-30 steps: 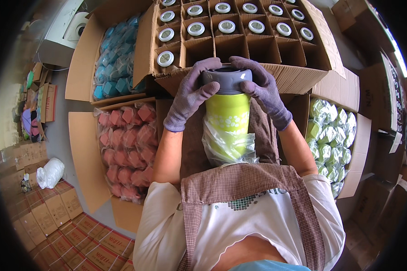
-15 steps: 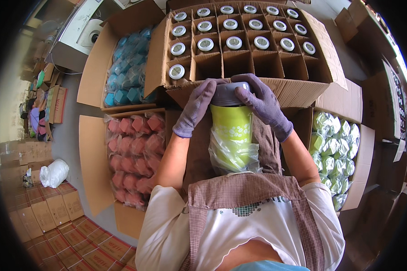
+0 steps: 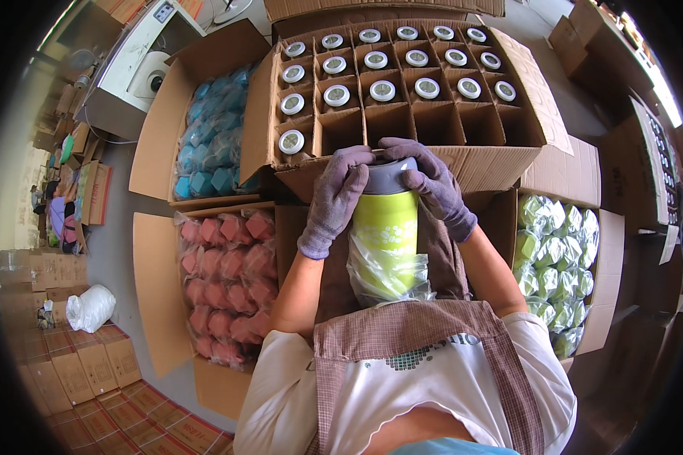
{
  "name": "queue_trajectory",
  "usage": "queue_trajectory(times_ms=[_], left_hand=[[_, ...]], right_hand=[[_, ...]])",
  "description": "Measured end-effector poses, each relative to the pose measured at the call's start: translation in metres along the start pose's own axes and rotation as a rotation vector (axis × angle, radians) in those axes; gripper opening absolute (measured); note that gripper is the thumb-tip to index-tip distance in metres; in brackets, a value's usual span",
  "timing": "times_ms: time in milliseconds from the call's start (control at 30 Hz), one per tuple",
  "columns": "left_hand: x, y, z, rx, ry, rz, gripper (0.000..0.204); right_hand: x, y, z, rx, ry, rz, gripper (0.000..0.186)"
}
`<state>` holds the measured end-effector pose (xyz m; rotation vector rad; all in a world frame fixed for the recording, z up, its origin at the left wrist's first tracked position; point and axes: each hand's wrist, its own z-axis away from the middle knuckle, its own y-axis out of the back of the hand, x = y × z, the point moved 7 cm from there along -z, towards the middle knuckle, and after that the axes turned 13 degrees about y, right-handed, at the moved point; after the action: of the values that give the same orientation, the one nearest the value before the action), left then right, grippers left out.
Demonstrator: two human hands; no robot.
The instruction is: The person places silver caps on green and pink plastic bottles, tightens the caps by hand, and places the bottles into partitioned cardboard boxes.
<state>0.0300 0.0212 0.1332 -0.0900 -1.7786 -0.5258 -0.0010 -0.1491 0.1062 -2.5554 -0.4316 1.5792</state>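
Note:
Between my gloved hands stands a lime-green tumbler [image 3: 387,235] with a white leaf-like print and a dark grey lid [image 3: 388,177]. A clear plastic bag [image 3: 388,277] is bunched round its lower half, close against my apron. My left hand [image 3: 335,199] grips the lid's left side, thumb toward me. On the other side my right hand [image 3: 437,182] is closed round the lid, its thumb on the right edge. The fingertips behind the lid are partly hidden. Just beyond my hands is a divided carton [image 3: 463,163], holding several white-capped containers [image 3: 382,91] in its cells.
At the left are open cartons of bagged blue pieces [image 3: 212,129] and bagged red pieces [image 3: 231,265]. Bagged green pieces [image 3: 558,258] fill a carton at the right. Stacked boxes [image 3: 91,360] and a white plastic bundle [image 3: 91,307] lie far left. A white machine [image 3: 133,68] stands at the back left.
The tumbler and both hands have come slightly lower and nearer my body. My right hand has shifted from over the lid's top to its right side. The view has moved slightly.

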Motion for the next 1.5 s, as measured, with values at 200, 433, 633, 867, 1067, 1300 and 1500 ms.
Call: queue_trajectory(times_ms=[200,433,633,867,1067,1300,1500], left_hand=[[-0.009,0.002,-0.007,-0.026,0.055,0.071,0.029],[-0.001,-0.002,-0.001,0.015,0.029,-0.034,0.03],[-0.018,0.001,-0.01,-0.12,0.254,0.242,0.046],[-0.066,-0.007,-0.019,-0.268,0.404,0.529,0.053],[0.029,-0.004,0.007,0.17,-0.13,-0.259,0.027],[-0.003,0.026,0.0,0.15,0.104,-0.136,0.039],[0.059,-0.007,0.02,0.117,-0.18,-0.415,0.046]], right_hand=[[-0.003,-0.004,-0.002,0.019,0.011,0.029,0.057],[0.003,-0.002,0.009,0.031,0.011,-0.041,0.053],[-0.029,-0.019,0.002,-0.036,0.089,0.436,0.049],[-0.086,-0.039,-0.012,-0.034,0.305,0.803,0.043],[0.01,-0.001,-0.003,0.045,-0.103,0.109,0.034],[-0.04,-0.02,-0.013,0.044,0.132,0.459,0.033],[-0.015,-0.013,0.001,0.069,-0.006,0.159,0.031]])
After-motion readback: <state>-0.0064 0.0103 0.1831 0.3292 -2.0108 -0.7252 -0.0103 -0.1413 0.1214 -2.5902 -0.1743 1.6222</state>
